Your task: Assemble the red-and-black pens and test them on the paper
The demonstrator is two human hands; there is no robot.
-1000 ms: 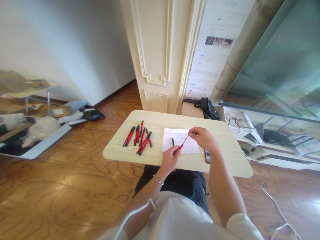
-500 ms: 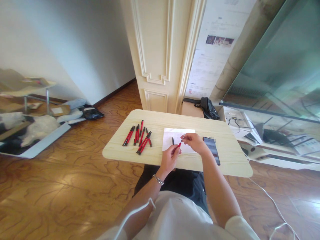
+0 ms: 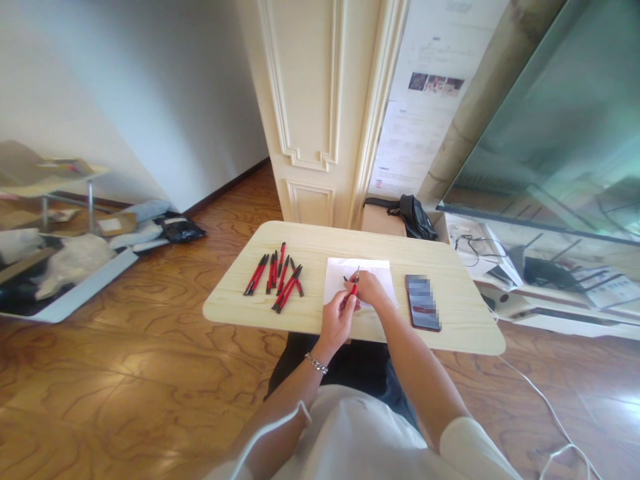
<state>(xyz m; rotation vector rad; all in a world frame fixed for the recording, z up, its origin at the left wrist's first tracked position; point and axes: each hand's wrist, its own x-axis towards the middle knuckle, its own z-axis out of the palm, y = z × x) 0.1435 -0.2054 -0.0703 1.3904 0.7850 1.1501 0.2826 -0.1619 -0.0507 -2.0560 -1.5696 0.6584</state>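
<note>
My left hand (image 3: 339, 316) is closed around the red barrel of a pen (image 3: 355, 289), held upright above the paper. A thin silvery refill (image 3: 357, 271) sticks out of the barrel's top. Behind the pen, my right hand (image 3: 369, 288) reaches across, its fingertips closed at a small black pen part (image 3: 345, 279); only one end of that part shows. Both hands are over a white sheet of paper (image 3: 335, 270). To the left lie several red and black pens (image 3: 287, 287) in a loose group.
A phone (image 3: 423, 303) lies on the right side of the pale wooden table (image 3: 465, 320). Beyond the table stand a cream panelled door (image 3: 310, 100) and a black bag (image 3: 417, 217). A white cable (image 3: 545, 393) runs over the floor at right.
My right hand has let go of the refill tip and moved left and down to the black part on the paper. The left hand still holds the barrel, now more upright.
</note>
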